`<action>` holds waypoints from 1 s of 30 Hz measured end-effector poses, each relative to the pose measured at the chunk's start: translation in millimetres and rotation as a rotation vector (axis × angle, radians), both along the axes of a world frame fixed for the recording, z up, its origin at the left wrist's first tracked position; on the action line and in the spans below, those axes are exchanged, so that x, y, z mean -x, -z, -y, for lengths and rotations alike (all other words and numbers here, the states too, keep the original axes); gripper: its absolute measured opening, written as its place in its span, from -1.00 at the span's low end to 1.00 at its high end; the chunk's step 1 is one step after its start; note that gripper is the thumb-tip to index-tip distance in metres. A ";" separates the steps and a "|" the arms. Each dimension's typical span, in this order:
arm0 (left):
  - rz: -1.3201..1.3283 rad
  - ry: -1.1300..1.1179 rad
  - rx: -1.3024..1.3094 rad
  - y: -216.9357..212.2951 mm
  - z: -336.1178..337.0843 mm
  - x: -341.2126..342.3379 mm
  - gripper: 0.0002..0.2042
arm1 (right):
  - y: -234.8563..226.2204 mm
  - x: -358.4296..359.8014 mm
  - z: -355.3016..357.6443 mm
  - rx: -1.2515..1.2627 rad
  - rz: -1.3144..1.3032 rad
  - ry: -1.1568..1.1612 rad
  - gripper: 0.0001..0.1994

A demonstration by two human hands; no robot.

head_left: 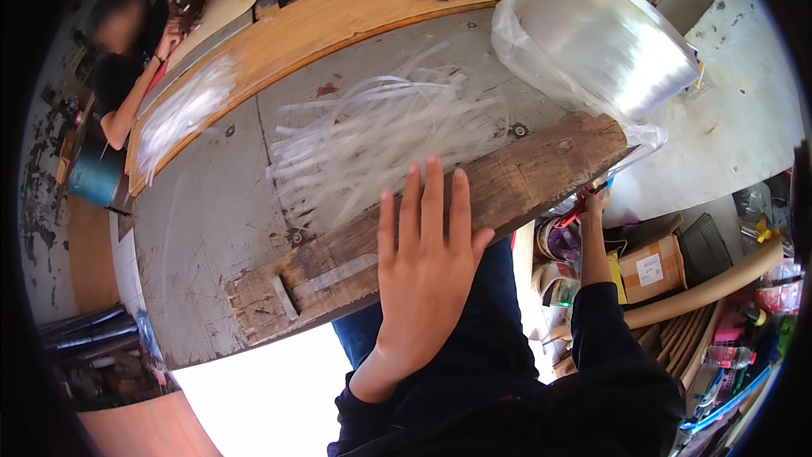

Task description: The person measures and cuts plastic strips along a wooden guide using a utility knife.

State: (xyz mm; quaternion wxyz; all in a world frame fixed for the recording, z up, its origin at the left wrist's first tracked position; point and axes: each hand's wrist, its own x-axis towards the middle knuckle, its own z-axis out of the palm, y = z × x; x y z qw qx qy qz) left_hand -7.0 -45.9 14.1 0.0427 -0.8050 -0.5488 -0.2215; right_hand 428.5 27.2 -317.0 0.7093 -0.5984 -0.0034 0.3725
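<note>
Clear plastic strips (381,135) lie in a loose, crisscrossed heap on the grey tabletop (211,254), just beyond the long wooden plank (541,169) that runs along my side of it. My left hand (427,275) is spread wide with the palm down, fingers straight and holding nothing; I cannot tell whether it presses on the wood or hangs just over it. My right hand (595,200), down past the plank's near edge toward its right end, is closed round a red tool (572,211); too little of it shows for me to tell its kind or whether it is working on anything.

To do this well, I would make the left hand the steady one, with weight through the whole palm rather than the fingertips, so that the plank does not creep. The strips look light and slick, and would probably slide and tangle if my fingers brushed them, so lifting clear seems better than sweeping across. I would bring the red tool in from the right, its working end turned away from my left thumb. The thin plastic bag (518,42) around the big clear coil (622,42) trails by the plank's right end, and could snag there if I hurried.
</note>
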 end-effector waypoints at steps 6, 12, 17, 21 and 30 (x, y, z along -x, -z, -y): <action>-0.091 -0.058 0.065 -3.5 -7.0 23.0 -0.31 | 13.7 16.2 10.1 0.065 0.121 -0.010 -0.82; 0.087 0.198 -0.113 12.1 9.6 6.9 -0.46 | -37.7 98.2 80.6 0.054 0.406 -0.273 -0.94; 0.664 0.588 0.366 84.5 57.5 -36.5 -0.49 | -142.4 217.8 156.4 0.067 1.088 -0.235 -0.88; 0.922 0.652 0.615 113.6 53.0 -40.9 -0.50 | -230.5 277.2 169.9 -0.117 1.042 -0.543 -0.73; 0.911 0.472 0.833 76.3 54.1 76.3 -0.91 | -265.8 236.2 122.1 0.032 0.520 -0.498 -0.84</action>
